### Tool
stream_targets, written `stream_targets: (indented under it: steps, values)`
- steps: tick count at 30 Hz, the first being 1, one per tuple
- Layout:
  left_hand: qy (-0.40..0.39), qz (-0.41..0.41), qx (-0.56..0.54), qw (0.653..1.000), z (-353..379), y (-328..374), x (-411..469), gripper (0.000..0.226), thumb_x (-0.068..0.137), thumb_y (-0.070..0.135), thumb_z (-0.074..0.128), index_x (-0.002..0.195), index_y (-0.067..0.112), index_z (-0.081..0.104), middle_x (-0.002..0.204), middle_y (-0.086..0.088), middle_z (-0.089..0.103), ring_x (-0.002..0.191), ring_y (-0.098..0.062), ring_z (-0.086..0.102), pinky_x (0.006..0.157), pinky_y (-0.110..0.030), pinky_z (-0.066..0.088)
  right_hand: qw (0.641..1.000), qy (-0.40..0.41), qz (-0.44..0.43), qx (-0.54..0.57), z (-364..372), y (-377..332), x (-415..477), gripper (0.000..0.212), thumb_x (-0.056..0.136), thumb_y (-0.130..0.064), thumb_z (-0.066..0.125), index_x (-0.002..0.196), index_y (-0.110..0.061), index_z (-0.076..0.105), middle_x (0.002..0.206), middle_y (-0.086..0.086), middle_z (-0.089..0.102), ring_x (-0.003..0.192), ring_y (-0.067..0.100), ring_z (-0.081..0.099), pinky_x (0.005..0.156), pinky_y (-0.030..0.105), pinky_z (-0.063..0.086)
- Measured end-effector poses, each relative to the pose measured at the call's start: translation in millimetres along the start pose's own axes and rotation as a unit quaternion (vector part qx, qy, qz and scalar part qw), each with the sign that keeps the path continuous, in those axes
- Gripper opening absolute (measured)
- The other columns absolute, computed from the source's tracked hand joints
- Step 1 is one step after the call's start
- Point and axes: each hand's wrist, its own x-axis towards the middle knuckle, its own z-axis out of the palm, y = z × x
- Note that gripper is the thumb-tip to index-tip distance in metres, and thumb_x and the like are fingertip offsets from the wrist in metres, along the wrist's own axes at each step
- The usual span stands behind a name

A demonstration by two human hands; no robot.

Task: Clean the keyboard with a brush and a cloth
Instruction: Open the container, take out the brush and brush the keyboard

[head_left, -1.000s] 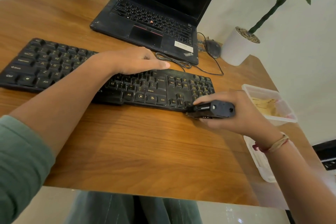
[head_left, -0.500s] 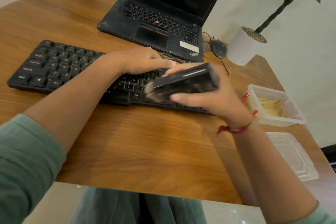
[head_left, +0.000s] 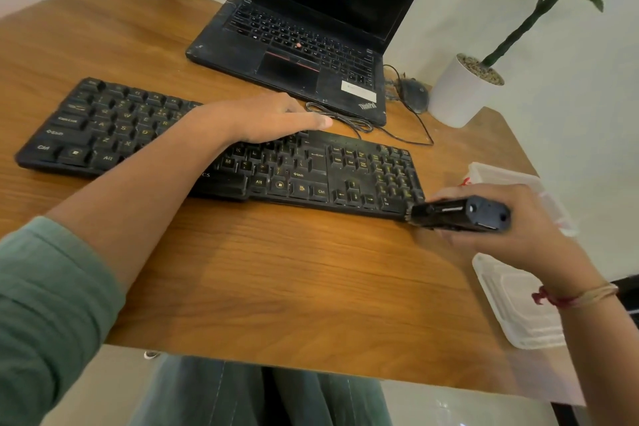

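The black keyboard (head_left: 221, 149) lies flat on the wooden desk (head_left: 276, 270), with the left hand (head_left: 273, 117) resting flat on its far middle. The right hand (head_left: 501, 228) grips the small black brush (head_left: 456, 214) at the keyboard's near right corner. The brush looks light and hard, so hold its body.

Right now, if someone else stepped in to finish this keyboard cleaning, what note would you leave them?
Left hand: open, rests flat on the keyboard, near its far edge.
Right hand: grips the brush, bristle end at the keyboard's near right corner.
Done: brushing is under way; how much is clean, I cannot tell.
Left: finish brushing, then wipe with a cloth; none plainly in view.
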Motion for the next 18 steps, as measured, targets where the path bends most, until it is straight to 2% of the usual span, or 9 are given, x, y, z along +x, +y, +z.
stream_targets:
  steps: [3,6,8,13,18]
  values:
    - [0.001,-0.004,0.000,1.000,0.4,0.2,1.4,0.099,0.065,0.089,0.035,0.139,0.026,0.055,0.147,0.003,0.049,0.132,-0.018,0.046,0.110,-0.041,0.034,1.000,0.000,-0.001,-0.001,2.9,-3.9,-0.1,0.044,0.067,-0.014,0.083,0.101,-0.038,0.072,0.087,-0.011,0.072,0.078,0.017,0.066,0.069,0.045,0.052]
    - [0.001,-0.005,0.003,1.000,0.9,0.4,0.6,0.105,0.059,0.091,0.033,0.139,0.026,0.055,0.147,0.003,0.049,0.132,-0.018,0.046,0.111,-0.043,0.034,0.999,0.000,-0.028,-0.042,6.4,-6.6,-2.9,0.040,0.066,-0.039,0.074,0.106,-0.040,0.069,0.092,-0.017,0.071,0.082,0.009,0.066,0.068,0.034,0.053]
    - [0.001,-0.003,0.002,1.000,1.0,0.4,-0.1,0.105,0.058,0.091,0.032,0.138,0.027,0.056,0.147,0.004,0.049,0.132,-0.018,0.046,0.112,-0.045,0.034,0.999,0.013,-0.025,-0.036,5.2,-3.8,-6.2,0.044,0.065,-0.045,0.070,0.109,-0.042,0.066,0.092,-0.016,0.071,0.083,0.009,0.067,0.068,0.034,0.054]
    - [0.003,0.006,0.011,1.000,0.4,-0.2,0.9,0.103,0.060,0.090,0.033,0.138,0.027,0.056,0.147,0.004,0.049,0.132,-0.018,0.046,0.109,-0.041,0.035,0.999,0.040,-0.026,-0.018,14.1,-4.0,-4.7,0.039,0.069,-0.038,0.076,0.107,-0.031,0.070,0.094,-0.015,0.071,0.086,0.007,0.067,0.070,0.033,0.055]
    - [0.001,0.012,0.013,1.000,-0.4,0.6,0.2,0.104,0.058,0.091,0.033,0.135,0.026,0.058,0.145,0.004,0.051,0.130,-0.017,0.047,0.111,-0.046,0.035,0.996,0.028,-0.070,-0.036,33.7,-21.2,12.5,0.035,0.071,-0.028,0.077,0.105,-0.034,0.070,0.092,-0.014,0.072,0.079,0.007,0.068,0.064,0.036,0.055]
